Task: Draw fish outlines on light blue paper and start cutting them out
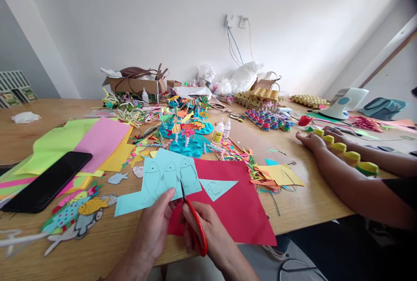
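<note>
My left hand (153, 229) grips the lower edge of a light blue sheet (169, 158) with its thumb on top. Three fish are drawn in pencil on the sheet. In my right hand (208, 229) are red-handled scissors (201, 239), their blades at the sheet between the middle and right fish. Under the sheet lies a red paper (241, 211), bearing a loose blue triangle (219, 188) with another drawn fish. Cut-out paper fish (93, 206) are piled to the left of my left hand.
A black phone (47, 181) rests on coloured papers (55, 140) at left. Glue bottles (218, 132) and blue egg-carton pieces with paper fish (185, 145) stand behind. At right, another person's arms (339, 176) reach around a yellow-painted carton strip (350, 158).
</note>
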{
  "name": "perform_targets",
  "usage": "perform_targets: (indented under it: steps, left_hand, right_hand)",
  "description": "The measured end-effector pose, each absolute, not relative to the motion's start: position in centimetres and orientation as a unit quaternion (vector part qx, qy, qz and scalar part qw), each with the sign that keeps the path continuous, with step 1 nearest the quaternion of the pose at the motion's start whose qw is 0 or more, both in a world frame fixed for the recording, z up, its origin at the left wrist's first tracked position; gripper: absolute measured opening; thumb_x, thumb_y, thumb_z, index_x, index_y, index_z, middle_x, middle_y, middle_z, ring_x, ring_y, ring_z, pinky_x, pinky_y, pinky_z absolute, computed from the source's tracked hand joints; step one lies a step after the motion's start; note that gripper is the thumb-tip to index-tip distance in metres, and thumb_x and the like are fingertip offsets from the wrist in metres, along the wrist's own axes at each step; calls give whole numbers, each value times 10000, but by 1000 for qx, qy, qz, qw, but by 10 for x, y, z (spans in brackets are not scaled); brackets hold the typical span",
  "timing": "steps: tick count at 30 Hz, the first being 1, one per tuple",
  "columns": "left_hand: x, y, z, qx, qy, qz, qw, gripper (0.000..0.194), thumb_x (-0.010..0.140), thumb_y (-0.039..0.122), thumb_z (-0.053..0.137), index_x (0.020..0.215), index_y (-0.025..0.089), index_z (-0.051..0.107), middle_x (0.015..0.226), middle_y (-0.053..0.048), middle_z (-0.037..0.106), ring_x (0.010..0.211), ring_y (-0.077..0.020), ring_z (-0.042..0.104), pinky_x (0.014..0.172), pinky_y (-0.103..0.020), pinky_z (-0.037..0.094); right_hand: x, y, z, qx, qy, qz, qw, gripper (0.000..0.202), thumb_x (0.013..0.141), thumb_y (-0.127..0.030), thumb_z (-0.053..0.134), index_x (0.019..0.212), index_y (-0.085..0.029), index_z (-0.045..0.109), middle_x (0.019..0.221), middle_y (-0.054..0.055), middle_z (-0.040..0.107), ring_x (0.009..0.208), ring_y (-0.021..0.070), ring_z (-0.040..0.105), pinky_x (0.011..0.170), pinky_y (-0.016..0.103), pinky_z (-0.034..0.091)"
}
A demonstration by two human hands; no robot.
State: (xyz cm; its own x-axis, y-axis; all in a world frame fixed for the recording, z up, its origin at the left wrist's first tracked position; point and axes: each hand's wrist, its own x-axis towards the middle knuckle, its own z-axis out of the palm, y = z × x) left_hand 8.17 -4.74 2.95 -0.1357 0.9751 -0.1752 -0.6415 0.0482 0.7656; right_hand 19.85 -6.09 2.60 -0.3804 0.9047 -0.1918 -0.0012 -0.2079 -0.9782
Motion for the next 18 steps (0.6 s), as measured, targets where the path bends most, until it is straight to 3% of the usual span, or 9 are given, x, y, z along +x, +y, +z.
perform_targets:
  steps: [10, 18]
  left_hand:
    - [82, -48, 29, 245, 380, 656, 604, 435, 627, 223, 730, 1049, 203, 627, 979, -45, 691, 1004, -253, 606, 795, -325, 510]
    - [82, -48, 29, 225, 398, 655, 601, 410, 561, 200, 760, 955, 208, 646, 960, -38, 698, 998, -272, 608, 772, -324, 523]
  right_hand:
    - [194, -62, 28, -444, -514, 640, 359, 582, 747, -739, 429, 641, -167, 463, 387, -50, 445, 337, 62, 392, 349, 166, 265]
    - [192, -64, 19, -458, -503, 628, 379, 580, 738, -741, 446, 586, -182, 420, 385, -60, 406, 325, 49, 339, 326, 170, 233]
